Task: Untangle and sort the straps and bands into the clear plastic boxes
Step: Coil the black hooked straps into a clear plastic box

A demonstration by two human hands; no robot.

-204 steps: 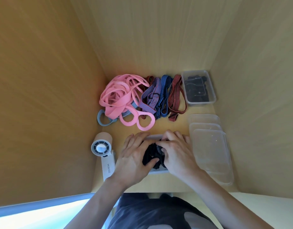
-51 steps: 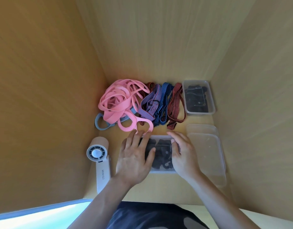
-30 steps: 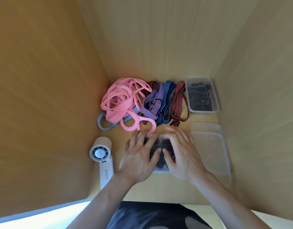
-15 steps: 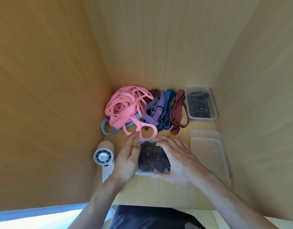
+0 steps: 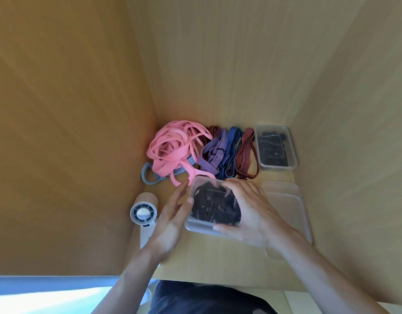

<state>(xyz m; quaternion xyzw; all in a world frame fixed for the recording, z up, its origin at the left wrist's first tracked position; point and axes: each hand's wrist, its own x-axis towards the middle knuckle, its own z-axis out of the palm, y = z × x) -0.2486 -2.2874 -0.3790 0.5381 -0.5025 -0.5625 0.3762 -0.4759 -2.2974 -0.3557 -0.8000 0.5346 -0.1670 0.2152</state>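
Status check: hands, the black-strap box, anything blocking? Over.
Copy: right hand grips black-strap box, left hand flat against its side. Far edge crowded by pink bands; striped straps unsorted behind.

Left hand (image 5: pixel 172 219) flat, right hand (image 5: pixel 252 214) clasping.

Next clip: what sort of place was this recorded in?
Probably a small desk nook or cupboard shelf in a home or office. Plain wood panels close it in on three sides, and a handheld fan and clear plastic boxes sit on the wooden surface.
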